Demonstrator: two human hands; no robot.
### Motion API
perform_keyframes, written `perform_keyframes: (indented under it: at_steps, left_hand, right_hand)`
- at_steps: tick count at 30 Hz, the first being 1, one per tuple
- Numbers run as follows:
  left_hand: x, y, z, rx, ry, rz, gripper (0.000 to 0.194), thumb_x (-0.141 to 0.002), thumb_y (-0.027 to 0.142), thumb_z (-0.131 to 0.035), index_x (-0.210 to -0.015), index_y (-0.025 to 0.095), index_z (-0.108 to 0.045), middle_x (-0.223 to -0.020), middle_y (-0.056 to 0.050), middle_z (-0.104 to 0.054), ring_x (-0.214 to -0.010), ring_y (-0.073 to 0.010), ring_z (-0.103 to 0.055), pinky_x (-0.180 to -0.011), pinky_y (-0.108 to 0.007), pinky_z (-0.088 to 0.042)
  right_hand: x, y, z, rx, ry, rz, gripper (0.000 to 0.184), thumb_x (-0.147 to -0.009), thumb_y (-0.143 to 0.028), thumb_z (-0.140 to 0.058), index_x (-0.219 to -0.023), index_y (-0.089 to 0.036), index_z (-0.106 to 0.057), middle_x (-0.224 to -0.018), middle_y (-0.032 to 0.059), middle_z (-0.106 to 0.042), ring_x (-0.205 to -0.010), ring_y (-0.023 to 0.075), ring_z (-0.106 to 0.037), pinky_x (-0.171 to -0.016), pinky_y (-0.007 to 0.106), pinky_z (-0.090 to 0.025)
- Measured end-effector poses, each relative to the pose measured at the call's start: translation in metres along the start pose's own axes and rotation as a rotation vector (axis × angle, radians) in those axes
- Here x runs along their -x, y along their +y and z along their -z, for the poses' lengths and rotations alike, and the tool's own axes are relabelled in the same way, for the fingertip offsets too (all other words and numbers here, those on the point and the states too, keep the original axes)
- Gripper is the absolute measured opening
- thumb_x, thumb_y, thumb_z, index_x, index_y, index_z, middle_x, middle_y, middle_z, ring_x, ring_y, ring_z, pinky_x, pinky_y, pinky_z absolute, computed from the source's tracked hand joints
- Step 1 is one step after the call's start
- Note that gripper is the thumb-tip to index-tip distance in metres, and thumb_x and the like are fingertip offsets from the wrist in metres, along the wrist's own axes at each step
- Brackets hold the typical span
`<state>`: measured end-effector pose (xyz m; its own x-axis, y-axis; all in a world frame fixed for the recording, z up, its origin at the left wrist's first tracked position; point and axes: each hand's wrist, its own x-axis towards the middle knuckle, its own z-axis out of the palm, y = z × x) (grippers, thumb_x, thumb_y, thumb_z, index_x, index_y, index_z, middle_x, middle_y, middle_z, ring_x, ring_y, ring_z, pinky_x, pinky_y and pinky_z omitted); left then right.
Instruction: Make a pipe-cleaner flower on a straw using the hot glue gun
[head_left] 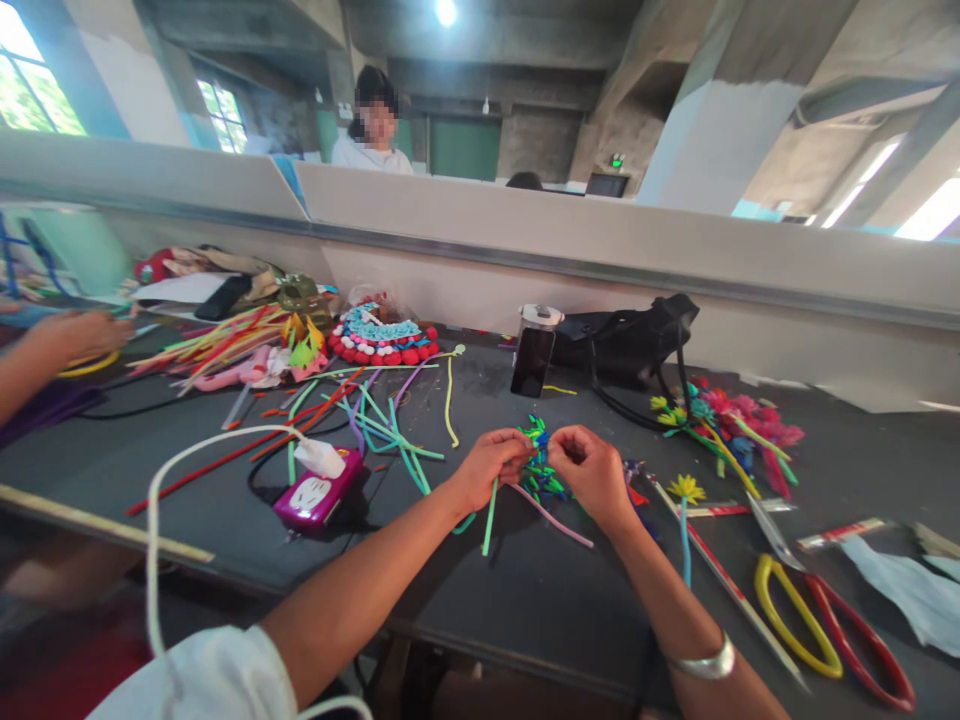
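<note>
Close together at the table's middle, my left hand (491,468) and my right hand (594,472) are both closed in a pinch. A light green pipe cleaner (490,520) hangs down from the left fingers. What the right fingertips pinch is too small to make out. Behind and between the hands lies a pile of short green and blue pieces (541,478). A pink pipe cleaner (555,520) stretches across the table below the pile, its upper end near my left hand.
Left of me sit a purple power strip (319,492), loose pipe cleaners (397,430) and a beaded piece (386,335). A phone (532,362) leans on a cup by a black bag (630,345). Rightward lie fuzzy flowers (750,420) and scissors (799,610). A co-worker's hand (71,340) is far left.
</note>
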<state>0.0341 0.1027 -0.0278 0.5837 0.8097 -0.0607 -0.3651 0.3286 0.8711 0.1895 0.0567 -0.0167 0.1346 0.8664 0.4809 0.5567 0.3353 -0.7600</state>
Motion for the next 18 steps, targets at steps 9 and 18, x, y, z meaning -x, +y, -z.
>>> perform_keyframes:
  at_steps: [9, 18]
  left_hand:
    - [-0.0011, -0.0004, 0.0019, -0.015, -0.001, 0.003, 0.013, -0.065, 0.021, -0.067, -0.067, 0.015, -0.056, -0.049, 0.008, -0.037, -0.040, -0.0020, -0.024, -0.044, -0.022, -0.012]
    - [-0.0008, 0.0003, 0.0006, 0.005, -0.004, -0.005, 0.017, -0.063, 0.024, -0.071, -0.068, 0.014, -0.057, -0.049, 0.008, -0.038, -0.040, -0.0016, -0.023, -0.044, -0.022, -0.012]
  right_hand:
    - [0.0002, 0.0043, -0.0035, 0.051, 0.031, 0.017, 0.014, -0.079, -0.029, -0.054, -0.071, -0.019, -0.060, -0.062, -0.0016, -0.057, -0.054, 0.0114, -0.050, -0.054, 0.023, -0.041]
    - [0.0000, -0.0021, 0.0040, -0.050, 0.042, -0.016, 0.017, -0.082, -0.033, -0.054, -0.083, -0.018, -0.062, -0.074, 0.0019, -0.064, -0.064, 0.0136, -0.057, -0.059, 0.024, -0.045]
